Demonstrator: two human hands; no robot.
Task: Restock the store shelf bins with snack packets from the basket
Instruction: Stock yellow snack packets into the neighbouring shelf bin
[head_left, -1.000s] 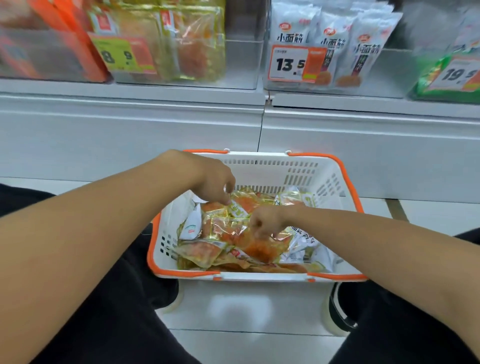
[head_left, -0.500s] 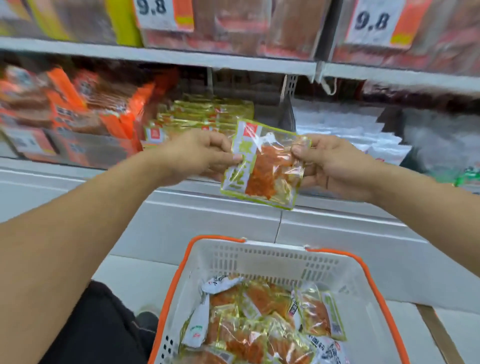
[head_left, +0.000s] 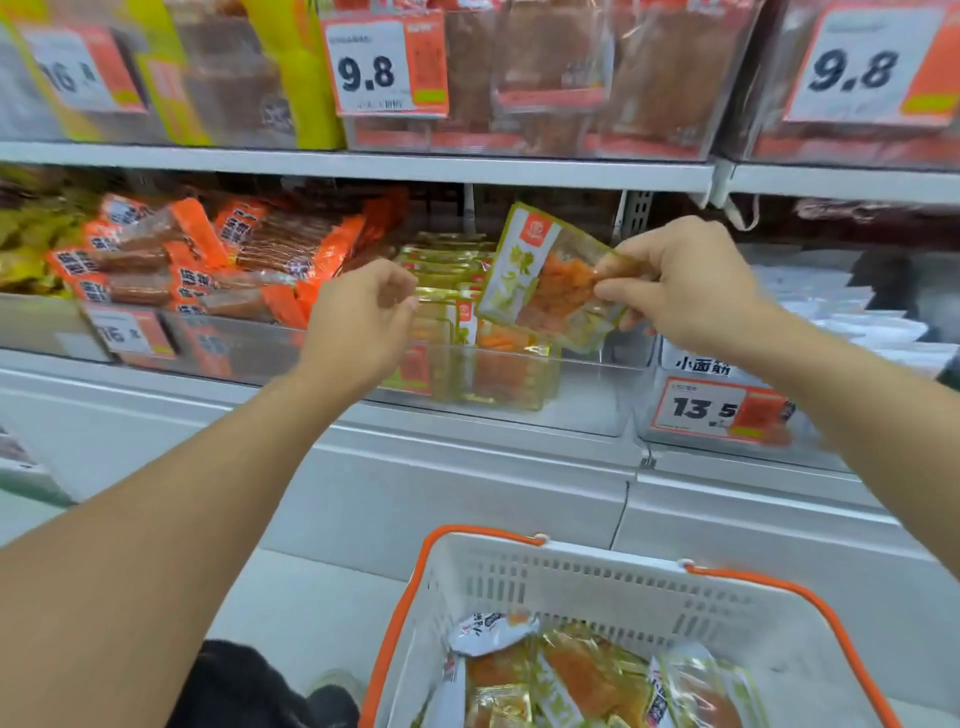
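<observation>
Snack packet (head_left: 550, 280) in raised right hand (head_left: 691, 280)

Two hands (head_left: 519, 306), one held packet (head_left: 550, 278), one basket (head_left: 613, 582), and four readable price tags (head_left: 384, 62).

Bright, even store light; soft blur and wide-angle bend.

Lit from above, with no hard shadows on the white shelf front (head_left: 467, 483); only dim shade under the upper shelf (head_left: 363, 166), where the back of the bins goes dark. Pale glare across the clear bin fronts (head_left: 519, 395) and the glossy packets in the basket (head_left: 613, 582). Smeared by motion at the top row and the left price tag (head_left: 78, 67), print there unreadable. Sharper toward the middle. Shelf lines bowed and forearms stretched large toward the lower corners.
</observation>
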